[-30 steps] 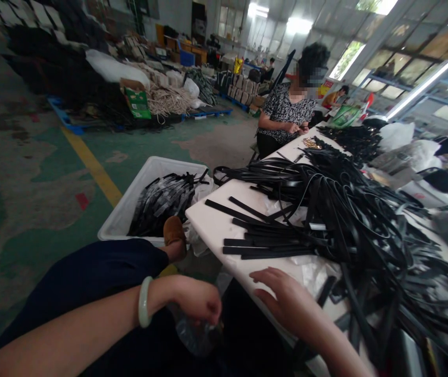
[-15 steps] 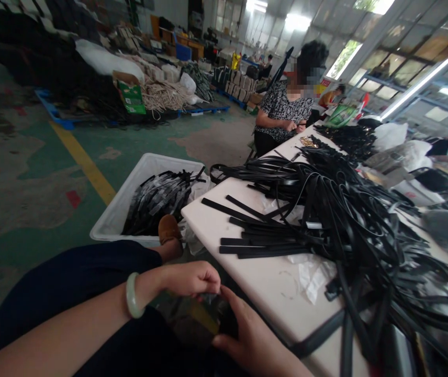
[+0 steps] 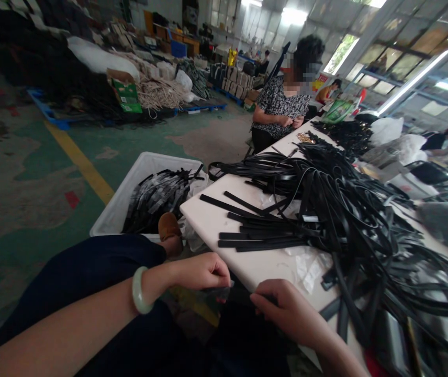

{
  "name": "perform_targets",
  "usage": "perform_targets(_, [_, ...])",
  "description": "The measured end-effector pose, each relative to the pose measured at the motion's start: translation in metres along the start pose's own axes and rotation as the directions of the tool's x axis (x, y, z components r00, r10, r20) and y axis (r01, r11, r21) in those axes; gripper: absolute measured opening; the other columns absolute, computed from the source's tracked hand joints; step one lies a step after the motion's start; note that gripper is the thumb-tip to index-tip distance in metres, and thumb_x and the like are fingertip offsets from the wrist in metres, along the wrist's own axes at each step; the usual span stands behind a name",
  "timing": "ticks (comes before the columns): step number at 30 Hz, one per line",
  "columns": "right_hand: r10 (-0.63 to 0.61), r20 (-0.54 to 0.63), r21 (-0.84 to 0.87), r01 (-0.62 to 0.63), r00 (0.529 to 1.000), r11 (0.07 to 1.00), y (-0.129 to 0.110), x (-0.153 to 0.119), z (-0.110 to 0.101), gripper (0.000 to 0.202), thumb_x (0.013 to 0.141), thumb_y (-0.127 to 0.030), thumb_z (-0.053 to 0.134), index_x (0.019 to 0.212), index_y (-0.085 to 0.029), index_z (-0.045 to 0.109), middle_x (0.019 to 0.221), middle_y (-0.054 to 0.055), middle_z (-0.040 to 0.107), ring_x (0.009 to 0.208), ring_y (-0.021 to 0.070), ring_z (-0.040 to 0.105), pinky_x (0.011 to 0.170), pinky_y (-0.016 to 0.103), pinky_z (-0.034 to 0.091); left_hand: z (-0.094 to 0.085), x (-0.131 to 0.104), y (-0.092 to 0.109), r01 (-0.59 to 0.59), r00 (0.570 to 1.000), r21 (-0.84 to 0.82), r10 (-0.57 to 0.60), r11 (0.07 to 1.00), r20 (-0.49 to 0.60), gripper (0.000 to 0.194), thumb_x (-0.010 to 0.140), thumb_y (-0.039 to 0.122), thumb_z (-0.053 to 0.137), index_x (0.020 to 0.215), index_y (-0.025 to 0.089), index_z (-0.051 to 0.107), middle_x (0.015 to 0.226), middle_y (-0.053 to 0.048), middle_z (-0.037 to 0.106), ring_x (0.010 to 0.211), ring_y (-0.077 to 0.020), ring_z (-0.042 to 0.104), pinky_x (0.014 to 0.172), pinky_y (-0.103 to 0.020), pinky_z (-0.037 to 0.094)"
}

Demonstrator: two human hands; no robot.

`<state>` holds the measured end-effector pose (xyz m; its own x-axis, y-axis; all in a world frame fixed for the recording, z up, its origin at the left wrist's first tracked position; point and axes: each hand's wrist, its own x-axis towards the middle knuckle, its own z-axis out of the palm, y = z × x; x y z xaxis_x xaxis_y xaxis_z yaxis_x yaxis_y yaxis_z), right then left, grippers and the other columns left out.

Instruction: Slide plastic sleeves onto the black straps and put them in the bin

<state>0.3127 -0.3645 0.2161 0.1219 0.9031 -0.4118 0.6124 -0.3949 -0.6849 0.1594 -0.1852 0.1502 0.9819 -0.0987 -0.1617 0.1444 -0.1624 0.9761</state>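
Note:
My left hand (image 3: 204, 270), with a pale green bangle (image 3: 139, 290) on its wrist, is closed in a pinch above my lap. A see-through piece of plastic film (image 3: 221, 293) hangs from its fingertips. Just off the table's near edge, my right hand (image 3: 284, 303) is curled closed, thumb against the fingers. Something dark shows between them, too small to name. A gap separates the two hands. Black flat straps (image 3: 263, 242) lie on the white table (image 3: 204, 214), their cut ends pointing toward my left.
A white plastic bin (image 3: 120, 201) of black strips with clear wrapping stands left of the table, beside a brown shoe (image 3: 169, 228). Crumpled plastic (image 3: 312, 269) lies under the straps. A co-worker (image 3: 282, 102) sits at the far table edge. Loaded blue pallets (image 3: 47, 107) stand behind.
My hands have come apart. The right hand has moved up and right and its fingers have curled closed; the left has shifted slightly right, still pinching.

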Motion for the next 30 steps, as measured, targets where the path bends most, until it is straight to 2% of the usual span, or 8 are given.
perform_targets(8, [0.067,-0.037,-0.036,-0.068,0.997,0.997,0.032,-0.006,-0.008,0.012,0.084,-0.029,0.058,0.079,-0.019,0.060,0.068,-0.002,0.062,0.063,0.0136,0.056,0.058,0.023,0.037,-0.006,0.007,0.001,0.210,0.961,-0.044,-0.215,0.977,-0.176,0.026,0.087,0.027,0.051,0.069,0.013,0.063,0.053,0.000,0.061,0.046,-0.0101,0.057,0.047,-0.017,0.042])
perform_targets(14, [-0.003,-0.139,-0.080,-0.008,0.990,0.997,0.020,0.001,0.002,0.010,0.082,-0.029,0.063,0.079,-0.020,0.063,0.074,0.000,0.065,0.072,0.0179,0.060,0.065,0.027,0.041,0.011,0.025,0.008,0.114,0.993,-0.087,-0.116,0.990,-0.009,0.023,0.087,0.025,0.051,0.067,0.015,0.060,0.052,0.002,0.059,0.046,-0.0098,0.055,0.048,-0.018,0.043])
perform_targets(19, [0.088,-0.538,0.247,0.058,0.838,0.967,0.017,-0.006,0.023,0.033,0.086,-0.051,0.058,0.085,-0.019,0.065,0.089,0.011,0.069,0.091,0.0274,0.063,0.083,0.040,0.048,-0.001,0.021,0.004,0.189,0.932,-0.045,-0.194,0.981,-0.305,0.028,0.088,0.032,0.051,0.068,0.014,0.058,0.052,0.002,0.055,0.044,-0.0086,0.050,0.044,-0.017,0.036])
perform_targets(21, [0.227,-0.251,0.659,-0.006,0.941,0.752,0.023,-0.013,0.034,0.054,0.091,-0.064,0.040,0.080,-0.018,0.065,0.083,0.013,0.070,0.084,0.0268,0.066,0.075,0.040,0.052,-0.012,0.014,0.005,0.194,0.918,-0.120,-0.223,0.974,-0.327,0.032,0.088,0.039,0.053,0.070,0.014,0.059,0.052,0.002,0.055,0.043,-0.0079,0.048,0.043,-0.017,0.036])
perform_targets(23, [0.097,0.123,0.901,-0.152,0.988,0.405,0.027,-0.011,0.049,0.067,0.088,-0.074,0.034,0.099,-0.017,0.067,0.101,0.016,0.072,0.094,0.0280,0.068,0.077,0.043,0.054,-0.020,0.007,0.008,0.154,0.948,-0.187,-0.198,0.970,-0.248,0.038,0.086,0.047,0.055,0.070,0.014,0.058,0.052,0.002,0.054,0.044,-0.0076,0.048,0.043,-0.017,0.037])
perform_targets(24, [0.008,0.169,0.951,-0.165,0.986,0.263,0.028,-0.006,0.056,0.071,0.085,-0.077,0.035,0.112,-0.018,0.065,0.118,0.016,0.067,0.106,0.0293,0.065,0.085,0.047,0.052,-0.022,0.004,0.011,0.140,0.965,-0.201,-0.179,0.970,-0.193,0.041,0.086,0.051,0.056,0.069,0.014,0.058,0.052,0.002,0.054,0.044,-0.0077,0.048,0.044,-0.017,0.037])
perform_targets(27, [0.028,-0.109,0.994,0.109,0.994,0.012,0.024,0.012,0.068,0.069,0.085,-0.078,0.036,0.123,-0.026,0.062,0.142,0.008,0.052,0.131,0.0270,0.047,0.108,0.050,0.036,-0.030,-0.007,0.017,0.141,0.986,-0.168,-0.153,0.976,-0.059,0.044,0.086,0.054,0.056,0.068,0.014,0.058,0.052,0.002,0.055,0.044,-0.0083,0.049,0.043,-0.017,0.038])
perform_targets(30, [0.236,-0.335,0.939,0.344,0.912,0.003,0.019,0.021,0.058,0.052,0.094,-0.064,0.035,0.116,-0.029,0.067,0.138,0.004,0.057,0.132,0.0241,0.047,0.112,0.049,0.032,-0.044,-0.016,0.020,0.163,0.986,-0.094,-0.166,0.982,-0.023,0.042,0.088,0.051,0.055,0.067,0.015,0.059,0.052,0.002,0.057,0.043,-0.0081,0.048,0.044,-0.017,0.037])
